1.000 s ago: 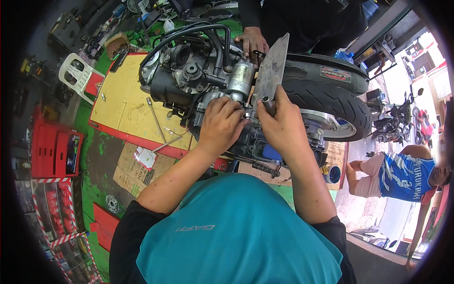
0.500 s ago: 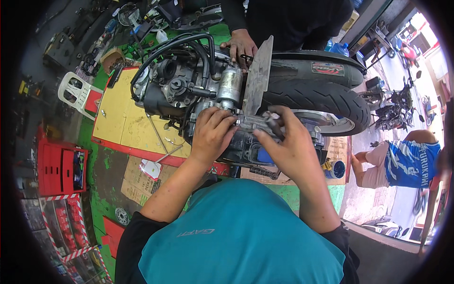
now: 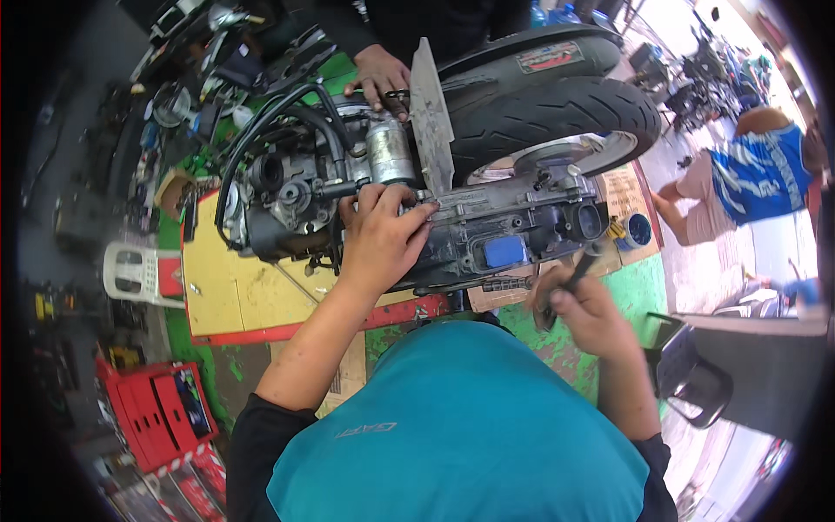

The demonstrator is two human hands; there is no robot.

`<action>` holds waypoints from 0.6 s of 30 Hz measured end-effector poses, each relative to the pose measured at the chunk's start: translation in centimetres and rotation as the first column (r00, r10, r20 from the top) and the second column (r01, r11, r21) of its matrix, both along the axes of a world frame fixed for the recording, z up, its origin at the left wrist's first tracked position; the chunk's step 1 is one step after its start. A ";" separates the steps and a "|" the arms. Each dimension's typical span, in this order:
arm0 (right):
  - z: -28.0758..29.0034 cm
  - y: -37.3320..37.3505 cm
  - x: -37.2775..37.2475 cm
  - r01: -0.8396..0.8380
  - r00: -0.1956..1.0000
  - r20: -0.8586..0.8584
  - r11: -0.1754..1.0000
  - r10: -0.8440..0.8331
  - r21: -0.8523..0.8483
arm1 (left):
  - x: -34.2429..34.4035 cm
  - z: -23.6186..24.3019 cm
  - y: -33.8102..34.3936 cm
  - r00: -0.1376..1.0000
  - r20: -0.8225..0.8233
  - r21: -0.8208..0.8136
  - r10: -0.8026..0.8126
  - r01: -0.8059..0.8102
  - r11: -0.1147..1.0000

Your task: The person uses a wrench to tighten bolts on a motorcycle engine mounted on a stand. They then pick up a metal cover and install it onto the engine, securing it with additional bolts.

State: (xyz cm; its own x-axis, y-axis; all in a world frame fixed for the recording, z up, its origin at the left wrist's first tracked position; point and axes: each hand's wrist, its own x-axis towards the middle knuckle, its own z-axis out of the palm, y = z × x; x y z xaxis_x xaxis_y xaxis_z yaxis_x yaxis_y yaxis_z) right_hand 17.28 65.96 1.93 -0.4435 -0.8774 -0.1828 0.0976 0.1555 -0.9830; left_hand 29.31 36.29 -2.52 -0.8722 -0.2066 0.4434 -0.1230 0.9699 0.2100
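Note:
My left hand is on the engine just below the silver cylinder, fingers bent with the thumb at a small fitting; what they grip is hidden. My right hand, slightly blurred, is closed on a dark rod-like tool, low at the right of the engine. A flat grey metal plate stands beside the cylinder. A co-worker's hand rests near the cylinder's top, at a small black piece.
The engine and wheel lie on a yellow, red-edged bench. A white chair and red tool cabinet stand left, a black stool right. A person in blue and motorcycles are to the right.
My right hand has left the spot beside my left hand and swung down to the right with the tool. My left hand stays at the engine; the camera's view has shifted.

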 end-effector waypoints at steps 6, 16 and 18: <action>-3.0 -4.6 7.5 0.280 0.931 -0.318 0.910 -0.179 0.305 | 0.2 -0.4 -1.2 0.997 0.004 0.043 -0.076 0.076 0.996; -5.9 -10.9 10.5 0.504 0.749 -0.601 0.828 -0.279 0.245 | 0.3 -0.4 -1.8 0.990 -0.004 0.050 -0.142 0.142 0.989; -6.0 -11.1 10.4 0.519 0.736 -0.616 0.818 -0.280 0.249 | 0.3 -0.5 -1.9 0.990 -0.010 0.059 -0.144 0.144 0.988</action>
State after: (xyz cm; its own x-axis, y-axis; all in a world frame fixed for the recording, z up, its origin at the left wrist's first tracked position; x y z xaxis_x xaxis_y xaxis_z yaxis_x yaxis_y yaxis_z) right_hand 27.73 54.82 -4.10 -0.8614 -0.5013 -0.0814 -0.2743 0.5941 -0.7562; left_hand 29.63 34.41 -2.99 -0.8922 -0.1056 0.4391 0.0182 0.9631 0.2685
